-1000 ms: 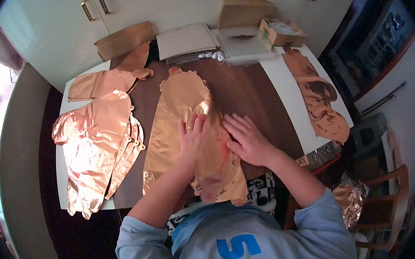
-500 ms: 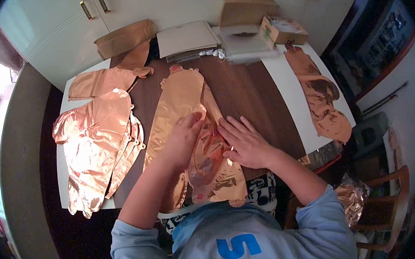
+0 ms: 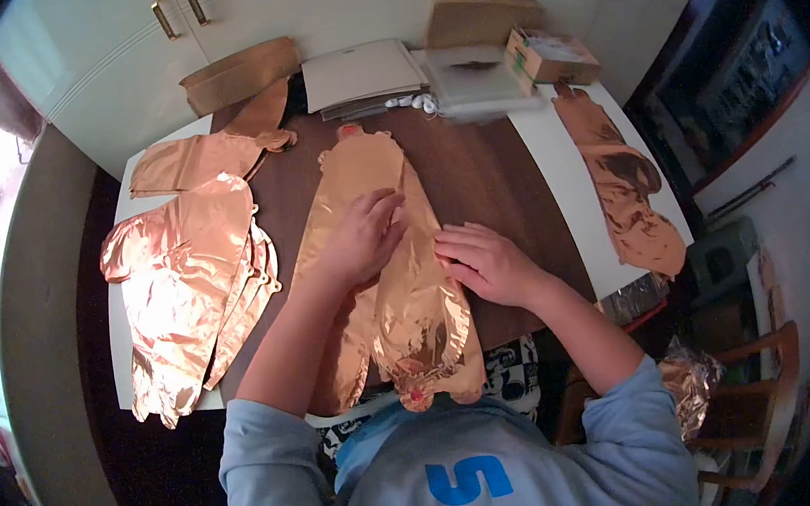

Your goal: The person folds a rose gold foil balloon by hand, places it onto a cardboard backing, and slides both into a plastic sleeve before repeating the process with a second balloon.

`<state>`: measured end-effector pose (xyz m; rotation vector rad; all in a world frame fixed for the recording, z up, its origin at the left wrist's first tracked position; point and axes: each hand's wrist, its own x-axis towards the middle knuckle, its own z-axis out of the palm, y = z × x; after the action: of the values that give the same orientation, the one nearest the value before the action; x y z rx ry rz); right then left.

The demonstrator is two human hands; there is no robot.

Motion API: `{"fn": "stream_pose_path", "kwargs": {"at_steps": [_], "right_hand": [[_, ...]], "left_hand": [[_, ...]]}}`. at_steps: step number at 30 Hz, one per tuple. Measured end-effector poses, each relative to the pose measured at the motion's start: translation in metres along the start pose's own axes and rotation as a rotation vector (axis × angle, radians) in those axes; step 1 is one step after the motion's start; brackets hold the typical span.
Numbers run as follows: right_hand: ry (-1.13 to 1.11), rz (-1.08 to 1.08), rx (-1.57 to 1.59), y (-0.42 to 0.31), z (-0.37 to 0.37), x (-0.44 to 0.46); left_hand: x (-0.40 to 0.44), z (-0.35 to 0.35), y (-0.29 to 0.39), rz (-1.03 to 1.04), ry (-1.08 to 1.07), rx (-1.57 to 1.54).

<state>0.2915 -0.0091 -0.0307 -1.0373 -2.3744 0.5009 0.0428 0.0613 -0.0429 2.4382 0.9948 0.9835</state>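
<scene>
A flat, copper-coloured foil balloon (image 3: 324, 227) lies lengthwise in front of me, with layers folded along its middle. One reddish tab shows at its far end and another at its near end. My left hand (image 3: 369, 235) rests on the balloon's upper middle, fingers loosely bent and slightly apart. At the balloon's right edge is my right hand (image 3: 489, 262), its fingers stretched out side by side and the fingertips touching the foil. Neither hand visibly grips anything. Both forearms cover parts of the foil and table.
More copper foil balloons (image 3: 188, 274) lie stacked at the left, another (image 3: 608, 185) at the right. White boards (image 3: 363, 74), clear plastic sheets (image 3: 477, 85) and a small open box (image 3: 557, 55) stand along the back. A wooden chair (image 3: 779, 393) is at the lower right.
The crumpled reddish-looking foil between my hands now lies as a smoother copper layer. My left hand has shifted slightly away from me. My right hand moved slightly right, its fingers closer together.
</scene>
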Motion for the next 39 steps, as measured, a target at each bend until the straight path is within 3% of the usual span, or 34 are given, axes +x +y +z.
{"fn": "stream_pose_path", "kwargs": {"at_steps": [6,16,19,25,28,39], "right_hand": [[0.043,0.005,-0.121,-0.009,0.002,0.004],[-0.114,0.053,-0.298,-0.009,0.005,0.004],[-0.113,0.047,-0.306,-0.009,0.005,0.004],[-0.145,0.04,-0.342,-0.007,0.006,0.004],[-0.189,0.052,-0.367,-0.008,0.004,0.003],[-0.298,0.106,-0.388,-0.022,0.0,-0.006]], "left_hand": [[-0.005,0.001,0.0,0.079,0.027,0.061],[-0.006,-0.004,0.005,0.045,0.002,0.045],[-0.004,-0.005,0.009,0.041,0.0,0.192],[0.012,0.007,0.016,0.197,-0.092,0.258],[0.021,0.02,0.008,0.082,-0.15,0.263],[0.053,0.02,-0.02,-0.027,-0.085,0.309]]}}
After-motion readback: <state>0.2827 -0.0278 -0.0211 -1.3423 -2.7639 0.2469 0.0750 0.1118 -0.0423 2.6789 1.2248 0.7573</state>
